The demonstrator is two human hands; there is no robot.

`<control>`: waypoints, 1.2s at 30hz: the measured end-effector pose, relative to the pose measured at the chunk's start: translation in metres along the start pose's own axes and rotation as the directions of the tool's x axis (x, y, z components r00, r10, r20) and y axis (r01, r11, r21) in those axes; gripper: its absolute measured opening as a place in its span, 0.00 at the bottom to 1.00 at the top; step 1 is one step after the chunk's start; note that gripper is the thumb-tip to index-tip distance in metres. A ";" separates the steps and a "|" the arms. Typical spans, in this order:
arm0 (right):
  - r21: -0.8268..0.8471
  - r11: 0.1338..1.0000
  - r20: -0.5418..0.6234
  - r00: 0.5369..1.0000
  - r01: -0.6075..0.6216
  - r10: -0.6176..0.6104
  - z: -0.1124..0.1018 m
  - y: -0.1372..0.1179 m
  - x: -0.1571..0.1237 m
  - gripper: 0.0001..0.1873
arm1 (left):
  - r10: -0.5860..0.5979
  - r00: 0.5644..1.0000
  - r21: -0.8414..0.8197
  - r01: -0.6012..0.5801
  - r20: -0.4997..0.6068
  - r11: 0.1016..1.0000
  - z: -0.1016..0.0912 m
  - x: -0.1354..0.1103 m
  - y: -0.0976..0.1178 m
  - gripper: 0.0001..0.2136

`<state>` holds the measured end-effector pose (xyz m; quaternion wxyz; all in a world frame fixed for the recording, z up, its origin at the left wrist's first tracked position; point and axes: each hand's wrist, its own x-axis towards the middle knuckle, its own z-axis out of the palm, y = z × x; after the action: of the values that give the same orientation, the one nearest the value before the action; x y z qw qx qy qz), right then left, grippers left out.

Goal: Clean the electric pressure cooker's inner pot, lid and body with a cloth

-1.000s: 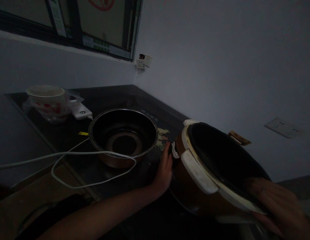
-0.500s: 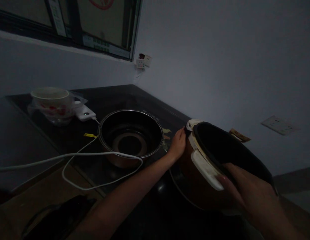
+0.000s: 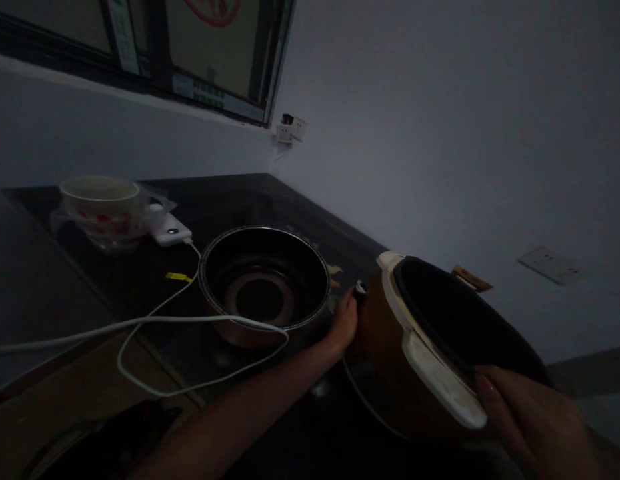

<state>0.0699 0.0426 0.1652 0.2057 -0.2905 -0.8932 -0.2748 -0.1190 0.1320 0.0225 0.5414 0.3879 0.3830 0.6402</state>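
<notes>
Left hand (image 3: pixel 344 325) slid down; right hand (image 3: pixel 540 413) holds rounded cooker (image 3: pixel 390 373).

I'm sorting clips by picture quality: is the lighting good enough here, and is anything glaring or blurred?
Head view: dim throughout, the inside of the large brown pot near black; head view: faint sheen on the dark counter, no harsh glare; head view: right hand shadowed and slightly soft, while the white cable stands out readably.

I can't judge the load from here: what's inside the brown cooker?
Inside the brown cooker, only its black lining shows. The bottom can't be made out past the pale near rim and shadow, so whether anything lies there is unknown.
</notes>
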 end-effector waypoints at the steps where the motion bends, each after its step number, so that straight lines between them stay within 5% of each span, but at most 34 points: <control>1: 0.004 1.000 -0.009 1.000 0.017 -0.017 -0.001 0.002 -0.001 0.14 | 0.010 1.000 0.006 -0.010 -0.019 1.000 0.002 -0.008 0.001 0.22; 6: 0.018 0.998 -0.002 0.999 0.052 -0.052 -0.003 0.004 -0.001 0.13 | 0.154 0.988 0.029 -0.153 -0.020 0.988 0.018 -0.023 0.026 0.24; 11: 0.029 0.998 0.000 0.999 0.052 -0.052 -0.004 0.002 0.000 0.12 | 0.103 0.994 -0.005 -0.103 0.033 0.995 0.020 0.011 0.043 0.22; 21: 0.013 0.999 0.038 0.999 0.030 -0.030 -0.003 0.004 -0.004 0.12 | 0.053 0.976 -0.055 -0.043 0.210 0.998 0.020 0.080 0.022 0.19; 29: -0.004 1.000 0.025 1.000 0.017 -0.017 -0.002 0.002 -0.003 0.14 | -0.076 0.974 -0.055 0.090 0.212 0.994 0.005 0.076 -0.002 0.18; 36: -0.010 1.000 0.017 1.000 -0.002 0.003 0.001 0.002 -0.008 0.14 | -0.126 0.988 -0.019 0.128 0.093 0.992 -0.001 0.067 -0.016 0.17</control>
<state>0.0763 0.0412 0.1609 0.1970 -0.2949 -0.8932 -0.2763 -0.1215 0.2005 0.0128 0.6029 0.3849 0.3737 0.5905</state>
